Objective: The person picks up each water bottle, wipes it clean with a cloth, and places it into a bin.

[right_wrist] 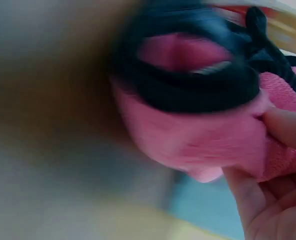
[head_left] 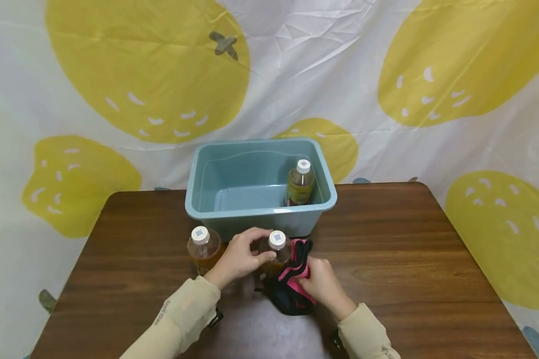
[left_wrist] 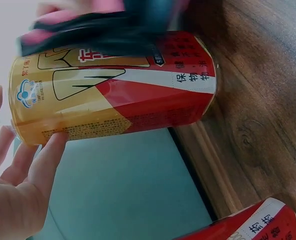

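In the head view a bottle with a white cap point(head_left: 277, 240) stands in front of the bin, with the left hand point(head_left: 240, 257) around its upper part. The left wrist view shows its gold and red label point(left_wrist: 153, 107), the fingers of the left hand point(left_wrist: 25, 185) touching its side near one end. Pink and black cloth point(head_left: 298, 271) is pinched by the right hand point(head_left: 323, 284), beside and partly in front of that bottle. Up close, the right hand point(right_wrist: 273, 200) has thumb and fingers on the pink fabric point(right_wrist: 198, 135); a black-edged opening faces the camera.
A blue-green bin point(head_left: 260, 214) stands at the back of the wooden table point(head_left: 386, 259), with one bottle point(head_left: 300, 184) upright at its right end. Another bottle point(head_left: 204, 249) stands left of the left hand. A white cloth with yellow fruit shapes point(head_left: 269, 75) hangs behind.
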Demonstrator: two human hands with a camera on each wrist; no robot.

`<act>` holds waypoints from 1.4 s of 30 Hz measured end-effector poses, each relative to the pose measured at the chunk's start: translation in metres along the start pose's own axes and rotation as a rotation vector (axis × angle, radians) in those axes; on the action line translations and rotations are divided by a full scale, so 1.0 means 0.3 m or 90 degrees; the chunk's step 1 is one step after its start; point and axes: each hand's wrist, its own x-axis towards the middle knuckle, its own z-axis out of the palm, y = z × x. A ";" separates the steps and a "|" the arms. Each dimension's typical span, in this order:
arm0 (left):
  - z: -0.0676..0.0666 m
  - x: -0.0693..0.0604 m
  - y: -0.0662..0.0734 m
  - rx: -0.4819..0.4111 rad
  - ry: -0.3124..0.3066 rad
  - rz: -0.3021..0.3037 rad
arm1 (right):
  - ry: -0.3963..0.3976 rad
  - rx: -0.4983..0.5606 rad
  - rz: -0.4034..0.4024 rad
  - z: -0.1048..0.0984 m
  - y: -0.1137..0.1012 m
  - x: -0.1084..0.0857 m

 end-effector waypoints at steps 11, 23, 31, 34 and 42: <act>0.001 0.002 -0.007 -0.024 -0.002 0.007 | 0.018 0.021 0.002 0.056 0.057 -0.018; 0.013 -0.005 -0.014 -0.037 0.019 0.012 | 0.125 0.111 -0.116 -0.084 -0.083 0.007; 0.004 0.001 -0.004 -0.028 0.024 0.001 | 0.088 0.055 -0.100 -0.126 -0.144 0.047; 0.002 -0.003 -0.003 -0.025 0.019 -0.003 | 0.070 0.054 -0.060 -0.124 -0.144 0.045; 0.005 -0.005 0.002 -0.019 0.013 -0.002 | 0.058 0.035 -0.043 -0.116 -0.129 0.035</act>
